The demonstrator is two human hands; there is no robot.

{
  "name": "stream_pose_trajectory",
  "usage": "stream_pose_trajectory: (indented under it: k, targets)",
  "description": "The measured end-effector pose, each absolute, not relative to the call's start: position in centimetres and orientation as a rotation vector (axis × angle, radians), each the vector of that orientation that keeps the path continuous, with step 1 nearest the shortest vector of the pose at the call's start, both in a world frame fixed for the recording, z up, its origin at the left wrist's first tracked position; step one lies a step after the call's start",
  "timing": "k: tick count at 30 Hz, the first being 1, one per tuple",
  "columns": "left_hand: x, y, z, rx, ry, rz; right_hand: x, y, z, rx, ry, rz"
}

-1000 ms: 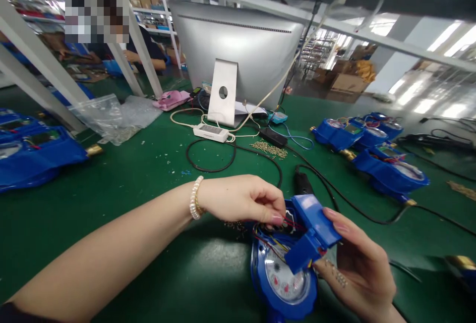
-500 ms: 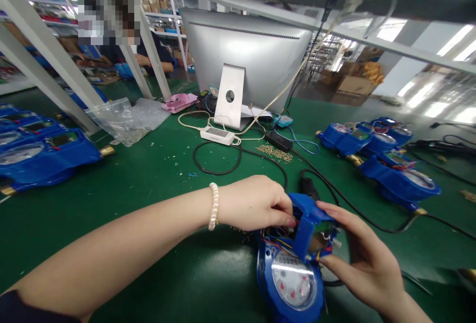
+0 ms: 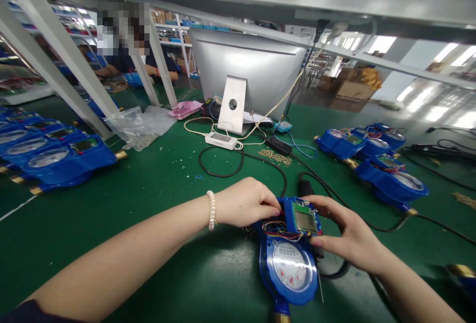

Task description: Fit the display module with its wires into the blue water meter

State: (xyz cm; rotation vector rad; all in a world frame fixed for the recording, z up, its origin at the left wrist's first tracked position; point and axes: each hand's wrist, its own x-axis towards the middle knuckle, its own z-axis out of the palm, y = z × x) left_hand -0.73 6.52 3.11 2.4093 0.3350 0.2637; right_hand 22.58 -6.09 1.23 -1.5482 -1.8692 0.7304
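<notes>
A blue water meter [image 3: 289, 263] with a round clear dial lies on the green table in front of me. Above the dial, its housing is open and thin coloured wires [image 3: 277, 229] show. My right hand [image 3: 347, 231] grips the display module [image 3: 305, 219], a blue frame with a green circuit board and a small grey screen, by its right side between thumb and fingers. My left hand [image 3: 253, 204], with a pearl bracelet [image 3: 211, 210] at the wrist, has thumb and fingers pinched at the module's left edge, over the housing; what they hold is hidden.
More blue meters stand left [image 3: 63, 159] and right [image 3: 390, 179]. Behind are a monitor [image 3: 275, 70], a white adapter [image 3: 221, 140], cables and a pile of screws [image 3: 275, 156]. A plastic bag [image 3: 139, 125] lies near the metal posts. Another person sits across the table.
The display module has tipped from standing on edge to lying flatter, screen facing up. Both hands have turned with it and stay on the meter. My view has shifted slightly.
</notes>
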Motion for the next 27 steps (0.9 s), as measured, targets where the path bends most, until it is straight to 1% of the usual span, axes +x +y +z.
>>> stream_pose_trajectory:
  k: [12,19,27]
  targets:
    - [-2.0,5.5,1.6,2.453,0.321,0.355,22.9,-5.9,1.7,-1.557,-1.912,0.779]
    - [-1.3,5.7,2.3,2.194,0.507,0.195,22.8,-5.6,2.4,-1.564,-1.941,0.863]
    - [-0.5,5.4,2.8,2.17,0.537,0.152,22.4,-5.8,2.9,-1.555,-1.978,0.841]
